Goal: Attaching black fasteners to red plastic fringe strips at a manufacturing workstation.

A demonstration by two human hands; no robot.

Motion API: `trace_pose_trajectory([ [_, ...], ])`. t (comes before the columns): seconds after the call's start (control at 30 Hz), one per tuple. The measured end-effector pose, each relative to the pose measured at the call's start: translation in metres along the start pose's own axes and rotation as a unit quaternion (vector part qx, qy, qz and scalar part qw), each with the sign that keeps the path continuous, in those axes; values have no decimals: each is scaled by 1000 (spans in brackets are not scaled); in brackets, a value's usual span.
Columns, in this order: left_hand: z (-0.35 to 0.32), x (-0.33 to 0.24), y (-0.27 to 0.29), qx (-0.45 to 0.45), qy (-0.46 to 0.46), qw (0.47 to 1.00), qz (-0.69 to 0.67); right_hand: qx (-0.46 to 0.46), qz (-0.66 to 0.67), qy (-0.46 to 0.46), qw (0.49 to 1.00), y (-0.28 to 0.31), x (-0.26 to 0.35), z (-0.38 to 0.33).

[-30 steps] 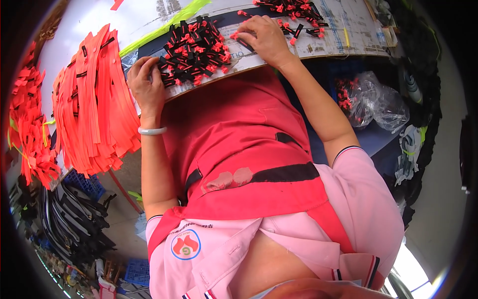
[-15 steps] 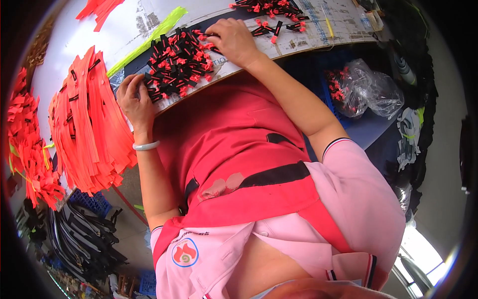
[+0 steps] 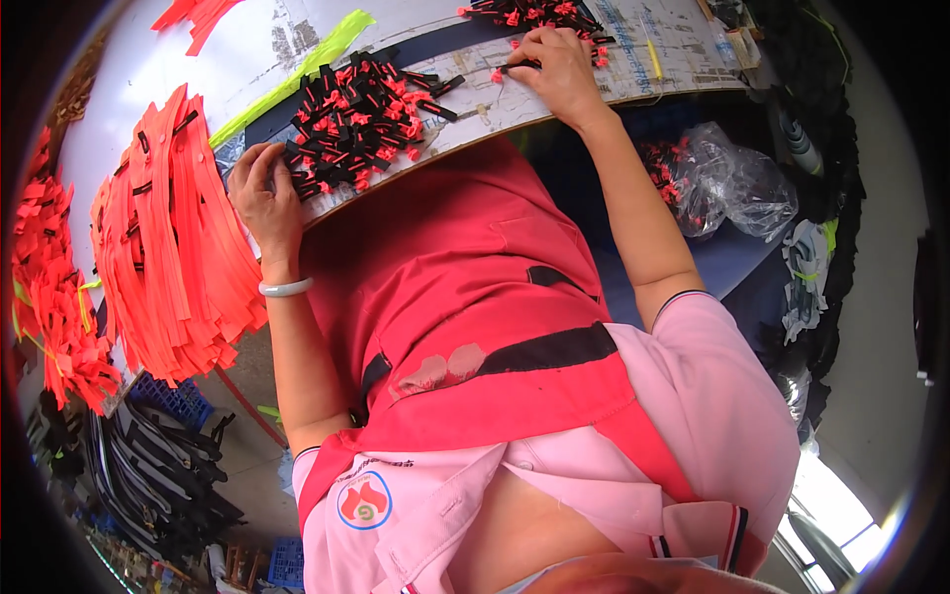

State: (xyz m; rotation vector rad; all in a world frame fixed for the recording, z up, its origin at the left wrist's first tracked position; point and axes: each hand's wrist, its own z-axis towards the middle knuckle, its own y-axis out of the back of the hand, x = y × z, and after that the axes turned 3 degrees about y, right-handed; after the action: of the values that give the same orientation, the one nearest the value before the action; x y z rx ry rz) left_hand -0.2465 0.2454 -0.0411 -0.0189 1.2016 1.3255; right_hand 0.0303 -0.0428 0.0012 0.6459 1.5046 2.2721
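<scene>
On the table by my body lies a heap of small black strips with red ends (image 3: 356,124). At the heap's left edge rests my left hand (image 3: 265,198), its fingers bent and closed; what they hold, if anything, is hidden. My right hand (image 3: 564,79) is off to the right of this heap, near a second pile of the same pieces (image 3: 539,14). Between its thumb and fingers it pinches a black strip with a red end (image 3: 510,69), just above the tabletop.
Long orange-red strips (image 3: 173,247) hang over the table's left side. A yellow-green band (image 3: 297,74) lies behind the heap. A yellow stick (image 3: 654,59) is on the table (image 3: 584,89) at right. Below stands a clear plastic bag (image 3: 732,183) beside more red pieces.
My right hand has moved right from the heap to the loose pieces near the second pile. Several black strips now show at the heap's right edge. My left hand stays about where it was.
</scene>
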Motion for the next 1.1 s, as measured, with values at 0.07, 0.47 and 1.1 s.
trace_pose_trajectory([
  [0.07, 1, -1, -1, 3, -1, 1000, -4, -7, 16, -15, 1000, -13, 16, 0],
  [0.47, 1, 0, 0, 0, -1, 1000, 6, -82, 103, 13, 991, -41, 67, -8],
  [1.1, 0, 2, -1, 1, -2, 1000, 5, -5, 60, 29, 998, -26, 56, -7],
])
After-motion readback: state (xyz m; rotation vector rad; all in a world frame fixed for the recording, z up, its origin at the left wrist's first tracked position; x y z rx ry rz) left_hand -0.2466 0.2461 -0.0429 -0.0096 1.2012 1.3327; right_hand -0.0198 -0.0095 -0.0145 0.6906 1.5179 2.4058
